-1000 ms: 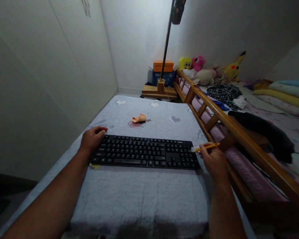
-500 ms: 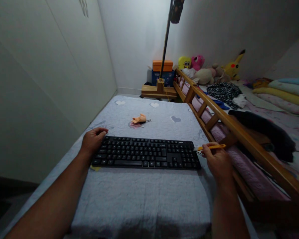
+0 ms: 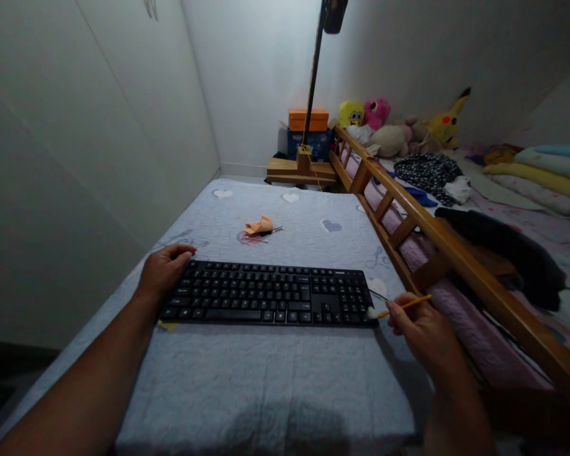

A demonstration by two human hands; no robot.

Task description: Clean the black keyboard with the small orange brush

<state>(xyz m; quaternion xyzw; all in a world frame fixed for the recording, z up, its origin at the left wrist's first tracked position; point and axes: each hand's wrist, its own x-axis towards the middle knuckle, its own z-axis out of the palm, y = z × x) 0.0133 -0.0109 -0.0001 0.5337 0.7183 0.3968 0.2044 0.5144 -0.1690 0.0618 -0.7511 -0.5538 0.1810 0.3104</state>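
A black keyboard (image 3: 278, 295) lies flat on the pale cloth-covered surface (image 3: 266, 373). My left hand (image 3: 162, 271) grips its left end, fingers curled at the upper left corner. In my right hand (image 3: 422, 326), pinched between thumb and fingers, is a small brush (image 3: 411, 303) with a yellow-orange handle. Its whitish bristles reach the keyboard's lower right keys, by the number pad. A thin dark cable runs from the keyboard's right side toward my right hand.
Beyond the keyboard sits a crumpled orange piece (image 3: 260, 225) with thin sticks beside it. A wooden bed rail (image 3: 422, 234) runs along the right, close to my right arm. White cabinet doors (image 3: 85, 164) stand at left. A dark pole on a wooden base (image 3: 285, 168) stands behind.
My right hand has moved the brush down toward the keyboard's lower right corner and tilted the handle. My left hand stays at the keyboard's left end. The view has shifted slightly.
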